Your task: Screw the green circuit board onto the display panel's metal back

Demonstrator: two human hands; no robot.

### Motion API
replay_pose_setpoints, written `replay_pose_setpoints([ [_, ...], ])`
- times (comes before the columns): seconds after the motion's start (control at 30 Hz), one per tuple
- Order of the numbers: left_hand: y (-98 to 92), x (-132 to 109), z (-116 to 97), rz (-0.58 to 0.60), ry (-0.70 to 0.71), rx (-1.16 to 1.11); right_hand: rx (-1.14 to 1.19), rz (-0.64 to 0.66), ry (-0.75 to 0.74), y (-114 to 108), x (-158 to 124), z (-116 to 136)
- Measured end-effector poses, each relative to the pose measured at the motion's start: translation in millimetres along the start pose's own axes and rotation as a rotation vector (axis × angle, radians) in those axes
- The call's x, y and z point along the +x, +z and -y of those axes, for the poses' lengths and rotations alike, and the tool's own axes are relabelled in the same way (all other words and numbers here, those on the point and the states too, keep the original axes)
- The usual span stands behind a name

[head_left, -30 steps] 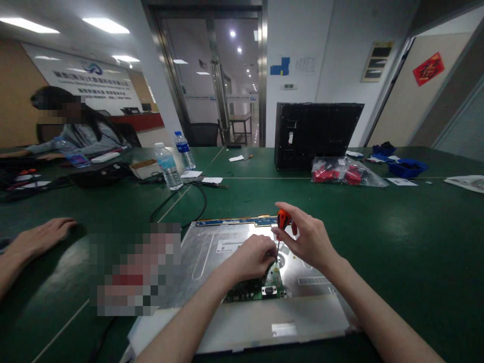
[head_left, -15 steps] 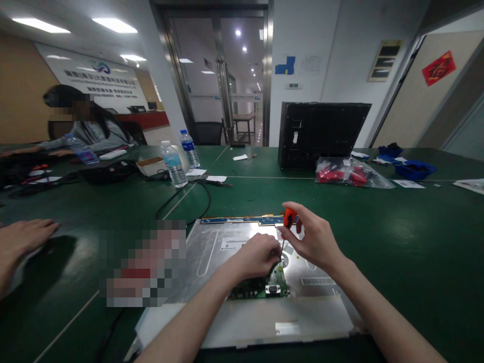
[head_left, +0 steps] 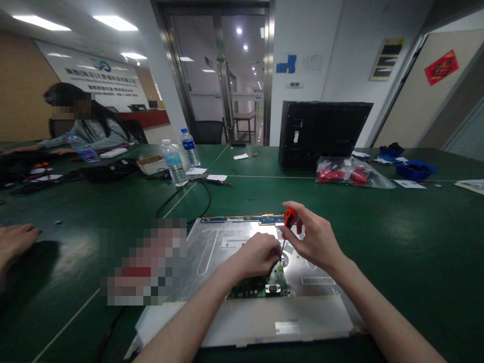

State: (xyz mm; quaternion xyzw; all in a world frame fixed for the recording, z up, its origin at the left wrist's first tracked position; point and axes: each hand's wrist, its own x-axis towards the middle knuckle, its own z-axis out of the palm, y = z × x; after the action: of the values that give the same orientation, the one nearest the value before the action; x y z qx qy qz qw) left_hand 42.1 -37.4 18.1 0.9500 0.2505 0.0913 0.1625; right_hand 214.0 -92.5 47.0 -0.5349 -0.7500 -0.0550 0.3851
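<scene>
Since the screwdriver [head_left: 290, 217] stands nearly upright with its shaft running down beside the left fingertips, the work at the green circuit board [head_left: 279, 276] looks under way rather than finished. The right hand [head_left: 316, 241] pinches its orange-and-black handle between thumb and fingers; the left hand [head_left: 259, 254] is bent over the board with its fingers gathered at the lower shaft, and whether they grip the shaft, a screw or the board cannot be told. The board lies partly under the left hand, on the metal back of a display panel [head_left: 206, 247], with a VGA-type connector [head_left: 273, 289] showing just nearer the wearer than those fingers. So the board appears to be in position, while the fastening point under the tip seems unsettled; whether a screw is going in or coming out, and how many others remain, is hidden. Beyond both hands, a blue circuit strip [head_left: 234, 220] edges the panel's far side, uncovered. Farther off, ahead of the right hand, a black monitor casing [head_left: 325, 133] stands apart from the panel, so joining the two, if intended, would be left to do.
</scene>
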Motion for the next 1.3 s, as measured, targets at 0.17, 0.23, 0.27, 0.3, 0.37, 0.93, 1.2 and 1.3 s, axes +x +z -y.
replay_pose_setpoints([
  [0.17,0.4,0.4,1.5,0.004,0.001,0.005,-0.006,0.005,-0.015,1.2,0.4,-2.6],
  [0.23,1.4,0.8,2.8,0.01,0.004,-0.011,0.015,0.019,-0.004,0.7,0.4,-1.1],
  [0.27,2.0,1.0,3.5,0.013,0.005,-0.021,0.025,0.026,0.006,0.2,0.3,-0.1],
  [0.3,2.5,1.1,4.0,0.013,0.005,-0.032,0.035,0.033,0.015,-0.3,0.3,0.8],
  [0.37,3.2,1.3,4.6,0.012,0.009,-0.051,0.052,0.05,0.028,-1.3,0.2,2.2],
  [0.93,2.2,2.1,3.8,0.039,-0.011,-0.09,0.115,0.096,0.046,-0.7,0.9,2.5],
  [1.2,2.6,3.4,1.8,0.052,-0.071,-0.03,0.025,0.059,0.018,1.3,0.9,1.1],
  [1.3,2.6,3.5,0.8,0.059,-0.07,-0.023,0.025,0.061,0.01,1.4,0.6,1.5],
])
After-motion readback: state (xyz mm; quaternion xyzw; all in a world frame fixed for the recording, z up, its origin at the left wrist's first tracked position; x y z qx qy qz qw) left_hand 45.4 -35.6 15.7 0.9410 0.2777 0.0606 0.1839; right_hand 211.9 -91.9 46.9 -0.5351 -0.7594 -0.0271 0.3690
